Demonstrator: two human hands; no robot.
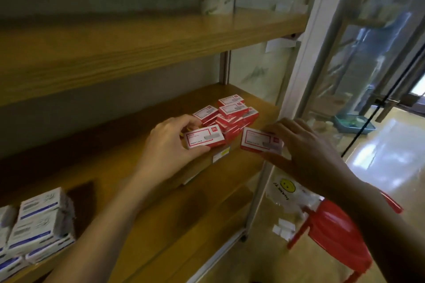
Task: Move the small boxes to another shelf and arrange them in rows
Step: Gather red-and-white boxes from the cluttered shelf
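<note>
The left hand (169, 145) pinches a small red-and-white cardboard box (203, 137), the right hand (305, 149) grips a second box (261, 140) — both at the front of the middle wooden shelf (103, 163). Behind, a jumbled pile of red boxes (232, 117) — no rows yet; most work apparently remains.

**A small shop**

Wooden display shelves (103, 158) run behind the left hand (170, 147) and right hand (305, 151), with price tags (221, 155) stuck on the shelf edge just under the left hand. Identical red-and-white boxes (232, 115) are heaped just beyond both hands, one held in each; blue-and-white boxes (39, 225) are stacked well down-left of the left hand. Below the right hand lie a smiley carrier bag (292, 193) and a red plastic stool (333, 227); a glass door (379, 64) stands to its right.
</note>
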